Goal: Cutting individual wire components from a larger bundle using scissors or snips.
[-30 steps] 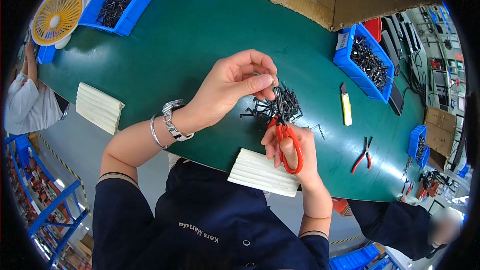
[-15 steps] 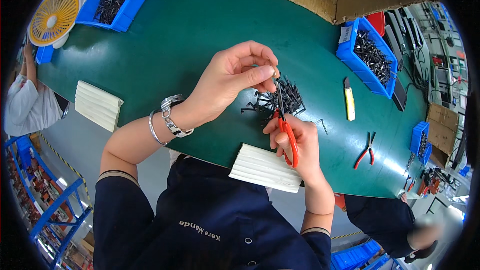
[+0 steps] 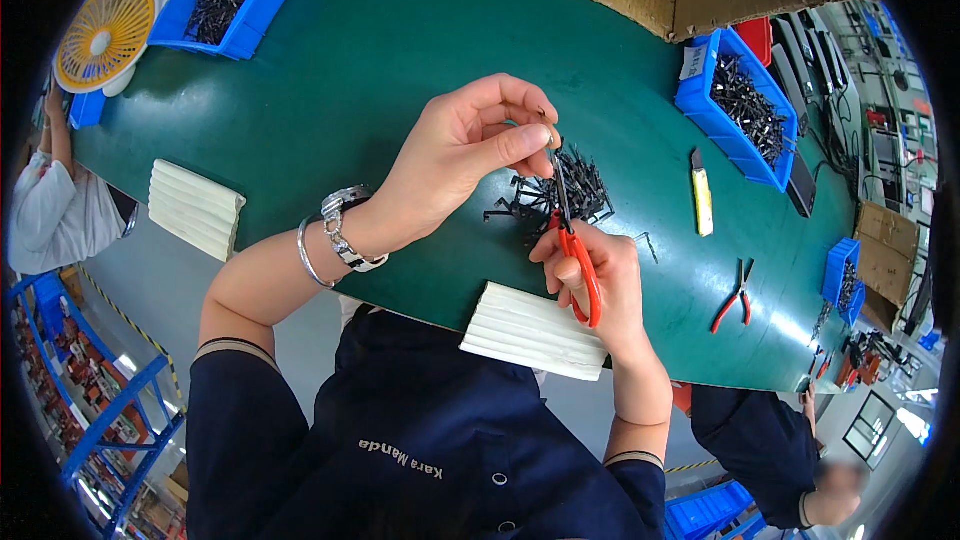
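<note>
Clearly, the containers ring the green table (image 3: 330,50): at the far left a blue bin (image 3: 263,15) holds a heap of black parts, at the far right a second blue bin (image 3: 722,135) is well filled with similar pieces, and a smaller blue bin (image 3: 832,275) at the right edge also has dark parts in it. Between the hands and the table's middle lies a loose pile of black parts (image 3: 592,185).

The red-handled pliers (image 3: 592,292) are in the right hand (image 3: 612,275), its fingers wrapped around the handles; their long axis runs near to far, leaning slightly left, with the nose pointing away from the person at the left fingertips. The left hand (image 3: 470,145) has thumb and forefinger pinched together on a small part (image 3: 549,140), mostly hidden; whether the nose grips it, I cannot tell.
</note>
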{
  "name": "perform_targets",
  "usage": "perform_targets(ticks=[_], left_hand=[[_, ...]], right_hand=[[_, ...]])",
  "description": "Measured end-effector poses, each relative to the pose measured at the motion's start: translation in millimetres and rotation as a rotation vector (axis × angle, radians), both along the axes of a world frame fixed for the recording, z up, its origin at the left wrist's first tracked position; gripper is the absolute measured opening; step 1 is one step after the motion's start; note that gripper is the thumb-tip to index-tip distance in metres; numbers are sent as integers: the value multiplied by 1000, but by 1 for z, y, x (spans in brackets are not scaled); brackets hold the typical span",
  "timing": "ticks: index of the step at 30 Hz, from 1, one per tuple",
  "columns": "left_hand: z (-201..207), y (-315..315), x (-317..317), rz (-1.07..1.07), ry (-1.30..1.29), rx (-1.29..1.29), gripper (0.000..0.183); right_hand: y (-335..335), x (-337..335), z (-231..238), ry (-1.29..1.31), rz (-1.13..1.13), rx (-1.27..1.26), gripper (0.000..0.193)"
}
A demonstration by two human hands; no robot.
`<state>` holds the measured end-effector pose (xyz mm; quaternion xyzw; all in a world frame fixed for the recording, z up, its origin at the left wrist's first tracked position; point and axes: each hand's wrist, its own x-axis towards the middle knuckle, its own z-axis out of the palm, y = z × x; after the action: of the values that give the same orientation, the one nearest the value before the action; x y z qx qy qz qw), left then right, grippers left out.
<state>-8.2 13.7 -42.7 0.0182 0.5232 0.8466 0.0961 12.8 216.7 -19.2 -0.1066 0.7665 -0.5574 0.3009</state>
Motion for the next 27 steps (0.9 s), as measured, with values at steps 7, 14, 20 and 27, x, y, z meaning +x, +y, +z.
perform_targets(ticks=[7,14,20,27], left_hand=[[0,0,0,17,8,-5,15],[1,3,3,3,4,-13,13],[-1,4,3,-4,-1,-32,12],[-3,2,2,-1,23,-21,15]], right_hand=[[-2,-1,1,9,12,10,16],[1,-1,-4,22,38,37,12],[1,-3,-10,73,53,52,24],[1,-1,-10,62,45,5,29]])
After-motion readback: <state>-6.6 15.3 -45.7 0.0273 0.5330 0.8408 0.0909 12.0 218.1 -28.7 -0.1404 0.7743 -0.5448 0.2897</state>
